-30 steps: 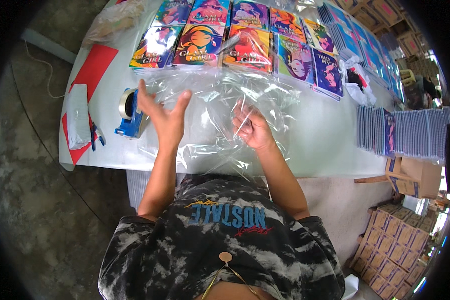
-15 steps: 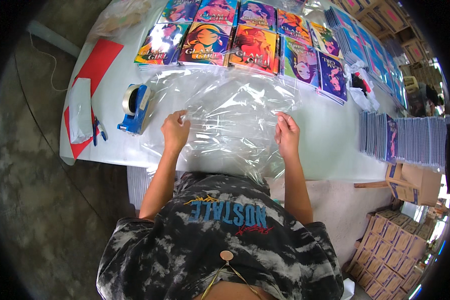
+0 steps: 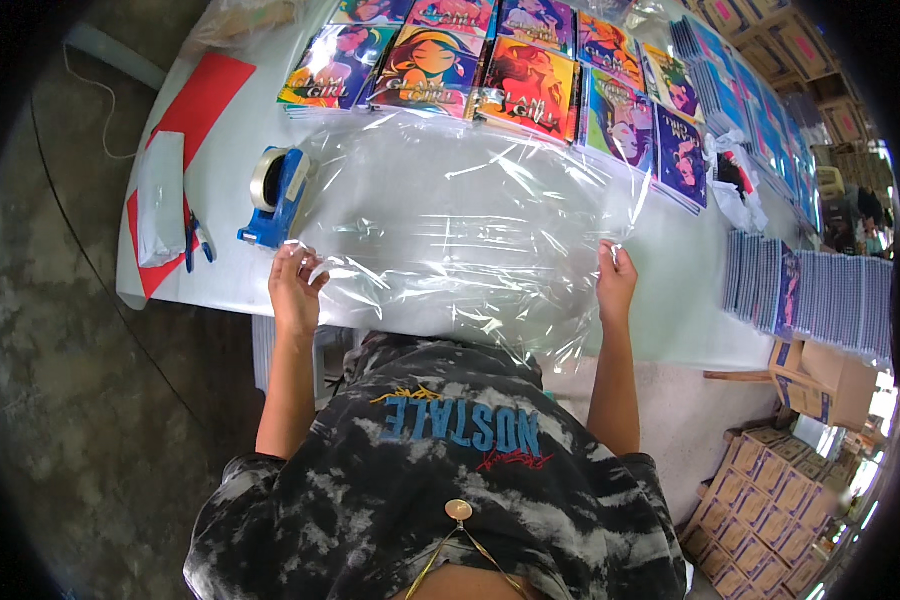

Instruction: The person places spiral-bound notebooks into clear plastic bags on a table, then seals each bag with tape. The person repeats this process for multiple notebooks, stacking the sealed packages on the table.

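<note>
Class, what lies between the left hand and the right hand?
In the head view, a clear plastic sheet extends from the left hand to the right hand.

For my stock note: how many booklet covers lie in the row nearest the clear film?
5, left to right beyond the clear film: blue-and-yellow cover, black-and-yellow cover, orange-red cover, green-and-purple cover, dark purple cover. Booklets underneath may be hidden.

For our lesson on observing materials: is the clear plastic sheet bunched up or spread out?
Spread out, though creased: the clear plastic sheet spans between the left hand and right hand, and the table shows through it.
</note>
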Demonstrator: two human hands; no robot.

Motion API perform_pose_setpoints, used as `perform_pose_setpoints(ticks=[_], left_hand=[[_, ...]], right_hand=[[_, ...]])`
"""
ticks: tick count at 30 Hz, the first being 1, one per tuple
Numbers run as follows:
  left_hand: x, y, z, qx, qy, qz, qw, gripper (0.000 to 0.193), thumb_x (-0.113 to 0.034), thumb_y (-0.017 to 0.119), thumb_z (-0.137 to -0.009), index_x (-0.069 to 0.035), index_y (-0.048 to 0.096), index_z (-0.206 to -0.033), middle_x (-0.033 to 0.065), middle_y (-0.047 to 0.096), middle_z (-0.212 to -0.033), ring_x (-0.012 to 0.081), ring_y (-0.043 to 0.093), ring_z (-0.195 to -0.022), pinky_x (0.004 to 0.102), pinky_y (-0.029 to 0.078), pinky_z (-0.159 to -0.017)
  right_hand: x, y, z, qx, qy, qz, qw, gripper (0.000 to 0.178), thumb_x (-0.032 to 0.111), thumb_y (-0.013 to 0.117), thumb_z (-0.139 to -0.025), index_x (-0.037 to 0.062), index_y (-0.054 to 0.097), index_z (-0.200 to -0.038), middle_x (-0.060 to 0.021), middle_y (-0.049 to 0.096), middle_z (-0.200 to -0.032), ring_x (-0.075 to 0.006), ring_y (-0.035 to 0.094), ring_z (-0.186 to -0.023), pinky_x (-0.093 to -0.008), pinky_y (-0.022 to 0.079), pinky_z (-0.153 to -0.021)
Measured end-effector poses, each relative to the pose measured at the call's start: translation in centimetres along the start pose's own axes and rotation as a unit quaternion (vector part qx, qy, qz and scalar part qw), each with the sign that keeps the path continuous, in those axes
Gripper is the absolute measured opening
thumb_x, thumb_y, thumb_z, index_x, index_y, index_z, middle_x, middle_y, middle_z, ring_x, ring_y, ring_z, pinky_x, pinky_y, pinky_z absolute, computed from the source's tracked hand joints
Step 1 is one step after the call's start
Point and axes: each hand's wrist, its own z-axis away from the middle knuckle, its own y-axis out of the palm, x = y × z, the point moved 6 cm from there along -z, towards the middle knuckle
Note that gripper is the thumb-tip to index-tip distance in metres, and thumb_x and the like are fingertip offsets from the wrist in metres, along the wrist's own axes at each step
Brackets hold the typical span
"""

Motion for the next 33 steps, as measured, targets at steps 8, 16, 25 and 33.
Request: perform_pose_setpoints(ticks=[8,16,25,33], left_hand=[[1.2,-4.7,2.1,-0.070,0.124,-0.219,0.965,0.015,-0.013,0.068,-0.082,-0.006,0.061,-0.094,0.0001,0.061,-0.077,0.0055,0.055,-0.067,0.0215,0.043,-0.056],[3.0,-6.2,3.4,-0.074,0.170,-0.294,0.938,0.021,-0.009,0.068,-0.081,-0.001,0.061,-0.100,-0.0002,0.058,-0.075,0.0055,0.050,-0.065,0.0204,0.042,-0.060],[3.7,-6.8,4.4,-0.038,0.228,-0.195,0.953,0.012,-0.003,0.069,-0.079,-0.002,0.065,-0.090,0.0008,0.058,-0.081,0.0058,0.051,-0.071,0.0190,0.041,-0.062],[3.3,-9.0,7.2,-0.010,0.163,-0.133,0.978,0.004,-0.003,0.069,-0.079,-0.002,0.065,-0.078,0.0037,0.060,-0.079,0.0074,0.050,-0.067,0.0216,0.042,-0.062]], right_hand=[[-0.5,2.5,-3.5,-0.011,-0.073,0.211,0.975,0.041,0.026,0.067,-0.081,0.0035,0.057,-0.114,-0.0053,0.059,-0.075,-0.0130,0.053,-0.065,-0.0275,0.042,-0.061],[10.4,16.2,5.2,0.116,-0.405,0.337,0.842,0.070,0.041,0.063,-0.078,0.0162,0.036,-0.138,-0.0113,0.026,-0.146,-0.0380,0.018,-0.135,-0.0556,0.015,-0.104],[5.0,29.9,10.2,0.316,-0.454,0.417,0.721,0.075,0.067,0.046,-0.078,0.0300,0.030,-0.141,-0.0063,0.013,-0.152,-0.0338,0.002,-0.140,-0.0609,-0.003,-0.107],[4.9,30.1,10.0,0.313,-0.446,0.445,0.710,0.074,0.067,0.046,-0.078,0.0316,0.030,-0.141,-0.0046,0.015,-0.151,-0.0316,0.004,-0.140,-0.0589,-0.002,-0.108]])
